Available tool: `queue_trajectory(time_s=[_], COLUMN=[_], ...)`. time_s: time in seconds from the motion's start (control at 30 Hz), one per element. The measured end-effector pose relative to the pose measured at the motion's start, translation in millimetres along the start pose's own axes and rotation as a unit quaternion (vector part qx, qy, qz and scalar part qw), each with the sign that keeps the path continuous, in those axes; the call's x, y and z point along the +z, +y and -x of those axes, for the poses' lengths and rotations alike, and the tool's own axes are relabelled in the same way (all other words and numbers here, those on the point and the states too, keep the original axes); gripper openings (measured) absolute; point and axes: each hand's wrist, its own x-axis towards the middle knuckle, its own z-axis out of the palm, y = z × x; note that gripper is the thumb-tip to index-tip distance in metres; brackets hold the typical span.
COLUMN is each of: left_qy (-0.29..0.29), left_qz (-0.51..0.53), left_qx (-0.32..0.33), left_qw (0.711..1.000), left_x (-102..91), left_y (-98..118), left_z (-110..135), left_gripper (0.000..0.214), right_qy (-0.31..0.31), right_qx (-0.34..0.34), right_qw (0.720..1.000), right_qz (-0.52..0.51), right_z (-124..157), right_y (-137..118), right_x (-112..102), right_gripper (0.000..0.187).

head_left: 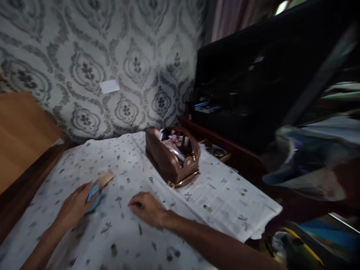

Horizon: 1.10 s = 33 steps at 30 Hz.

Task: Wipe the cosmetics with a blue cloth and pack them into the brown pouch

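Note:
My left hand (75, 202) is closed on a small blue-and-beige item (104, 180), which sticks out past the fingertips; motion blur hides its exact kind. Just to the right, my right hand (148, 208) is low over the patterned white cloth (120, 232), its fingers curled in. Whatever lies inside those fingers, if anything, is hidden. Beyond both hands stands a brown cosmetic bag (165, 159) with its top unzipped. Tubes and small bottles (176, 144) show inside it, and neither hand touches the bag.
A large black screen (242, 82) stands at the right on a dark red-brown cabinet (208, 129). Behind the bag, a small tray (218, 152) holds round items. A plastic bag (303, 161) hangs at the far right. Patterned wallpaper (135, 63) backs the scene; a wooden board (22, 131) stands left.

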Motion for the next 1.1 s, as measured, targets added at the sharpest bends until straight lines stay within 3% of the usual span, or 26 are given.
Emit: queue_trajectory(time_s=[0.13,0.23,0.4,0.53,0.63,0.83,0.9,1.03,1.1], left_qy=[-0.036,0.035,-0.018,-0.049,-0.076,0.024,0.014,-0.051,-0.049], left_qz=[0.137,0.204,0.268,0.390,0.468,0.357,0.374,0.468,0.446], left_qx=[0.001,-0.033,-0.033,-0.069,-0.067,0.003,-0.008,-0.061,-0.048], left_qw=[0.990,0.978,0.963,0.917,0.878,0.934,0.927,0.880,0.892], left_x=[-15.8,-7.0,6.7,-1.1,-0.3,22.7,23.2,14.1,11.4], left_y=[16,21,49,78,89,98,103,112,113], left_z=[12,16,39,60,66,72,76,82,82], left_gripper=[0.040,0.046,0.043,0.050,0.046,0.027,0.026,0.028,0.027], right_qy=[-0.008,-0.010,0.008,0.033,0.054,0.051,0.044,0.036,0.034], right_qx=[-0.019,-0.032,-0.044,-0.042,-0.033,-0.029,-0.031,-0.026,-0.022], right_qw=[0.999,0.999,0.999,0.998,0.998,0.998,0.999,0.999,0.999], right_qz=[-0.029,-0.040,-0.031,-0.015,-0.004,0.001,-0.001,-0.011,-0.014], right_z=[-1,-1,2,1,-1,0,1,1,0], right_y=[4,5,2,4,7,8,7,4,5], right_x=[2,3,2,2,0,-3,-4,-9,-11], right_gripper=[0.021,0.020,0.018,0.020,0.030,0.033,0.035,0.043,0.046])
